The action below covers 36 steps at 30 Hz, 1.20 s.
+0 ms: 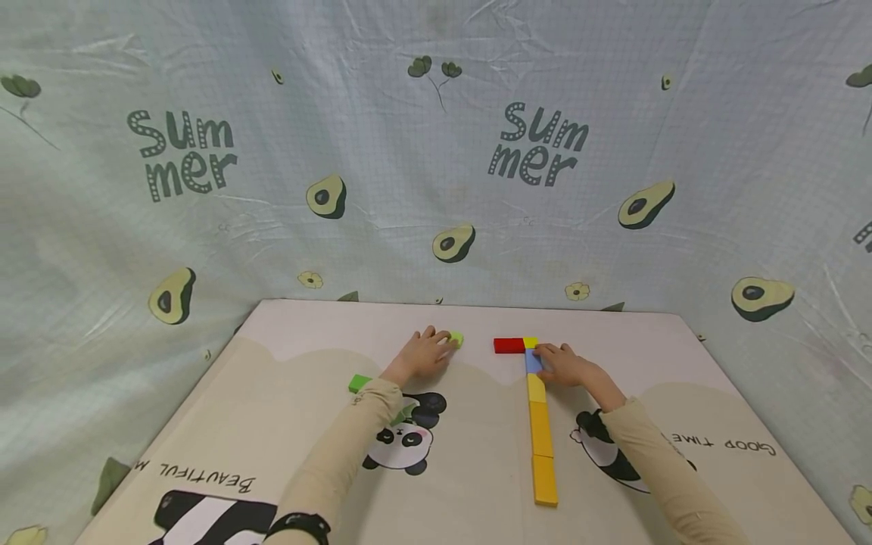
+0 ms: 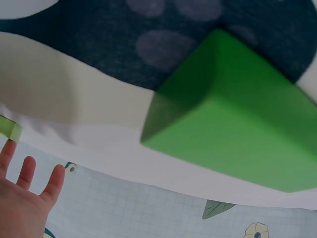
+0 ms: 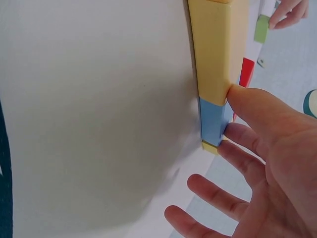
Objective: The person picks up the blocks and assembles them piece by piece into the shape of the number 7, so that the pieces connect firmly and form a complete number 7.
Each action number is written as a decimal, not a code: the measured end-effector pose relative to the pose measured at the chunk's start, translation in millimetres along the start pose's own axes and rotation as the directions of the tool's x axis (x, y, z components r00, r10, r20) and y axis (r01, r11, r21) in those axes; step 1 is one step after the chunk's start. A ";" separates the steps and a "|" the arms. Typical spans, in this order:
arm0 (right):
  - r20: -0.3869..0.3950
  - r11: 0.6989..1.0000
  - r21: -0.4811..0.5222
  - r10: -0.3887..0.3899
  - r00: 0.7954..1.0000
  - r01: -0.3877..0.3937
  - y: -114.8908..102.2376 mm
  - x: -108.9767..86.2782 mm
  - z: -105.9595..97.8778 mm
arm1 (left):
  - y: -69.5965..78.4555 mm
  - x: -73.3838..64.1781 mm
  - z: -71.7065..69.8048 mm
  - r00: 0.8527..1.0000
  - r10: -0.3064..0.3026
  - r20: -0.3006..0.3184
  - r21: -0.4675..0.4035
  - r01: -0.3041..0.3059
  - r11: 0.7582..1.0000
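My left hand (image 1: 424,357) pinches a small light green block (image 1: 457,338) near the far side of the table, its other fingers loosely spread. At the upper end of a line of blocks, my right hand (image 1: 567,366) touches a blue block (image 1: 534,362) from the right. In the right wrist view, the thumb lies at the joint between a yellow block (image 3: 213,54) and the blue one, with two fingertips against the blue side. A small yellow block (image 1: 530,342) caps the line, and a red block (image 1: 509,346) extends left from it.
Two longer orange-yellow blocks (image 1: 541,428) continue the line towards me. A green block (image 1: 358,384) lies beside the left forearm and looms large in the left wrist view. Panda prints cover the tabletop (image 1: 470,469); a patterned curtain (image 1: 381,151) hangs behind.
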State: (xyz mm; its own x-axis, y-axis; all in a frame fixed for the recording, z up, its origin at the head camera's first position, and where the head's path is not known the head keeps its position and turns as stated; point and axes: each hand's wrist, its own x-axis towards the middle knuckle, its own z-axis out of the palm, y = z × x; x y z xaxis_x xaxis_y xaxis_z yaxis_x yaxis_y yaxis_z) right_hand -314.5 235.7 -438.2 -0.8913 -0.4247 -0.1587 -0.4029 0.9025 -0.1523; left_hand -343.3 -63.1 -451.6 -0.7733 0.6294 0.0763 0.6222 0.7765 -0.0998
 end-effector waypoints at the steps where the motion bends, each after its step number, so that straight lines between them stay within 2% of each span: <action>1: 0.000 1.000 -0.001 0.001 1.000 -0.001 0.5 0.4 0.1 | 0.8 0.6 0.2 1.000 0.000 0.001 0.001 0.000 1.000; 13: -0.001 1.000 0.018 -0.003 1.000 0.003 1.6 0.9 -1.0 | 13.9 11.3 -1.7 0.998 0.008 0.055 0.009 -0.008 1.000; 21: -0.006 1.000 0.026 -0.007 1.000 0.007 0.6 -0.8 -2.0 | 16.3 14.3 -5.2 0.999 -0.007 0.054 -0.078 0.011 0.997; 30: -0.008 1.000 0.020 0.000 1.000 0.000 1.1 0.3 -0.1 | 19.0 14.6 -4.5 0.998 -0.013 0.059 -0.039 0.015 0.999; 36: -0.011 1.000 0.018 -0.006 1.000 0.006 2.3 0.7 0.5 | 21.7 14.1 -6.6 0.999 -0.001 0.054 -0.044 0.003 0.999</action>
State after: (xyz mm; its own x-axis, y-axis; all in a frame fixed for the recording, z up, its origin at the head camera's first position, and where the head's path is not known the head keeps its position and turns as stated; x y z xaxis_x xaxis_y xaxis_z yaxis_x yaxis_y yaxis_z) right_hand -315.9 237.4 -439.1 -0.8910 -0.4294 -0.1475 -0.4045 0.8983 -0.1713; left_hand -339.9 -37.2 -446.2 -0.7791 0.6265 0.0227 0.6247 0.7789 -0.0557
